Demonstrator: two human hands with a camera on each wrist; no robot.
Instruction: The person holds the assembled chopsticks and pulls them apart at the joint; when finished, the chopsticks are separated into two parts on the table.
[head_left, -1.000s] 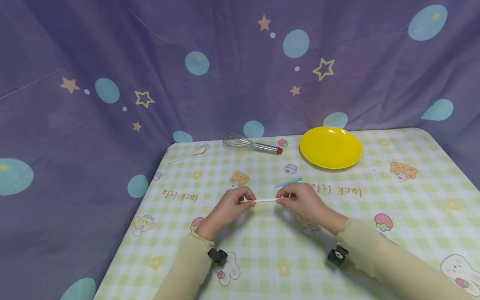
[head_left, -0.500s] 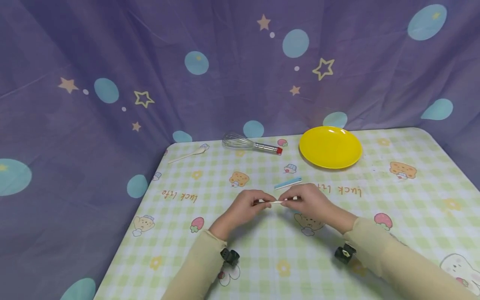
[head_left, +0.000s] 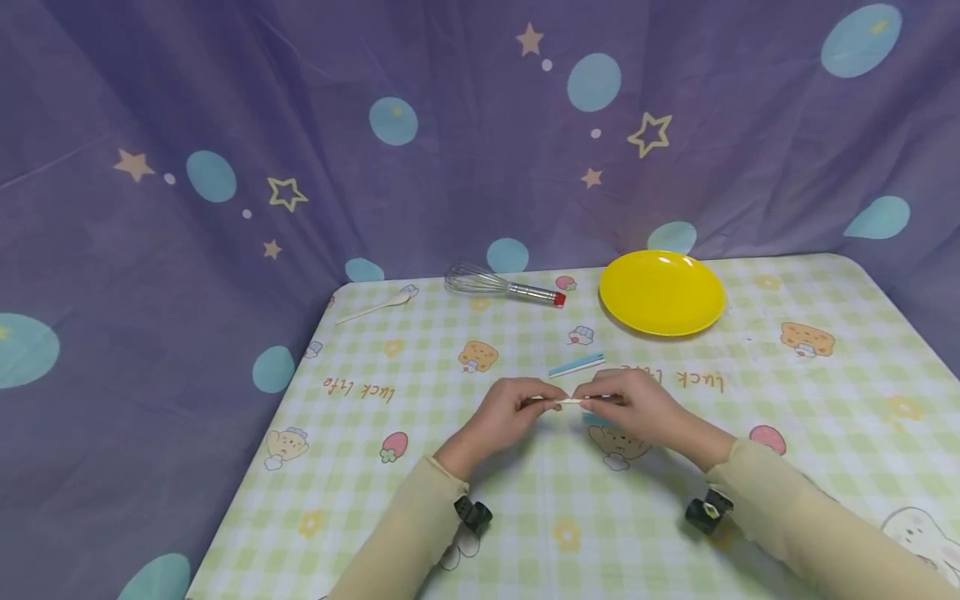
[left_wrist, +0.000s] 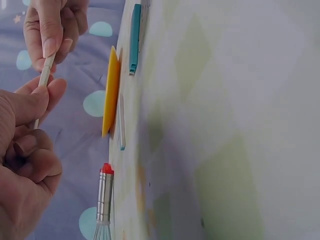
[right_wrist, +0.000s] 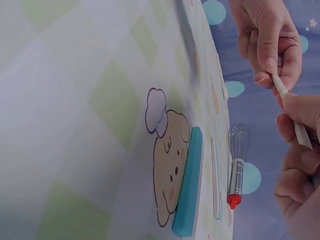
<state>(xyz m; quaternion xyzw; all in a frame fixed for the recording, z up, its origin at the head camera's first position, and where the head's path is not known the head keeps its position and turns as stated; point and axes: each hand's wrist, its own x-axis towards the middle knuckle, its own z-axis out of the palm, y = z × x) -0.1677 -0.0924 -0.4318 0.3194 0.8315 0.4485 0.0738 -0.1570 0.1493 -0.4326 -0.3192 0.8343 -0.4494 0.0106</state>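
Note:
A thin cream-coloured stick is held level above the table between my two hands. My left hand pinches one end with thumb and fingers. My right hand pinches the other end, its fingertips close to the left ones. Both wrist views show a faint joint line across the stick; its ends are partly hidden in the hands. Under the right hand, a long teal bar-shaped piece lies on the cloth, mostly covered in the head view. Just beyond the hands lies a slim blue-and-white piece.
A yellow plate stands at the back right. A whisk with a red handle end lies at the back, left of the plate. Farther left is a pale spoon. A checked cloth covers the table; a purple curtain hangs behind.
My left hand has moved right, towards the right hand, so less of the stick shows between them. The right hand has shifted slightly right, and part of the teal piece shows beneath it.

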